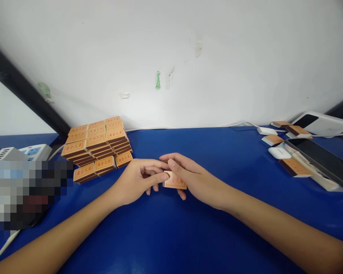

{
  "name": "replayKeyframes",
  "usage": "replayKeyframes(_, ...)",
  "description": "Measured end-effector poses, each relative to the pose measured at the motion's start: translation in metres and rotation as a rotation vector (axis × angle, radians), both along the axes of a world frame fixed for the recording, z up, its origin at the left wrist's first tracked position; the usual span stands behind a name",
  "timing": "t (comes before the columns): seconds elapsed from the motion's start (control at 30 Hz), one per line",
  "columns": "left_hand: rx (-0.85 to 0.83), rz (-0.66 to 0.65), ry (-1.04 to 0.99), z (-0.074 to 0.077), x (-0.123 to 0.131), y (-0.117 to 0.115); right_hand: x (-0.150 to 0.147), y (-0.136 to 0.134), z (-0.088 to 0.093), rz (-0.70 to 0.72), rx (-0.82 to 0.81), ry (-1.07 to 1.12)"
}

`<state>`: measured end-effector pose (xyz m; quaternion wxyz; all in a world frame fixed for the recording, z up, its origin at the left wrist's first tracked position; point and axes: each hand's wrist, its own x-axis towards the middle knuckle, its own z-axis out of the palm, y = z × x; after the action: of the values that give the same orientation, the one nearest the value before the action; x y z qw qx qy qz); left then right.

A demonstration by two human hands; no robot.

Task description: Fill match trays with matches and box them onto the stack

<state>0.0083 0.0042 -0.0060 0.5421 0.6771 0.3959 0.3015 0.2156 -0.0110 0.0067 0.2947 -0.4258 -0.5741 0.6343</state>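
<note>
Between my two hands is a matchbox (pixel 175 182), tan with red characters on its top face. The thumb of my left hand (pixel 140 179) presses on its left end, with the fingers curled behind. My right hand (pixel 197 177) wraps round the right side, its thumb lying over the top and a fingertip showing below. Both hands are closed on the box, partly hiding it. To the left of my left hand stands a stack of matchboxes (pixel 94 139), several layers high, with a lower row of boxes (pixel 104 163) in front.
Loose matchboxes (pixel 295 167) lie at the right beside a white earphone case (pixel 279 153), a dark phone (pixel 322 160) and a white device (pixel 322 123). A power strip (pixel 37 151) and a blurred-out object (pixel 31 194) sit at the left. A white wall (pixel 217 83) rises behind the blue table (pixel 171 236).
</note>
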Motion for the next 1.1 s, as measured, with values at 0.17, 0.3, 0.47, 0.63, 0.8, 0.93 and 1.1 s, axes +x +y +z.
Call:
replayKeyframes(0.17, -0.077, -0.021, -0.118, -0.001, 0.001, -0.001, -0.003, 0.001, -0.001, -0.145, -0.110, 0.093)
replayKeyframes(0.3, -0.082, -0.005, -0.135, -0.003, 0.003, -0.001, -0.004, 0.000, -0.002, -0.143, -0.100, 0.103)
replayKeyframes(0.47, -0.078, -0.006, -0.089, -0.004, 0.003, -0.002, -0.006, -0.008, 0.001, -0.082, 0.019, 0.014)
replayKeyframes(0.63, -0.067, -0.030, -0.079, -0.004, 0.003, -0.003, -0.006, -0.007, 0.002, -0.029, 0.042, 0.063)
replayKeyframes(0.8, 0.016, 0.040, -0.043, -0.004, 0.006, -0.006, -0.004, 0.001, -0.003, -0.204, -0.011, 0.071)
replayKeyframes(0.93, 0.288, 0.104, 0.078, -0.003, 0.007, -0.010, -0.005, 0.002, -0.004, -0.219, -0.004, 0.066)
replayKeyframes(1.1, 0.753, 0.087, 0.312, 0.002, 0.001, -0.011, 0.001, 0.007, -0.007, -0.195, 0.225, 0.000)
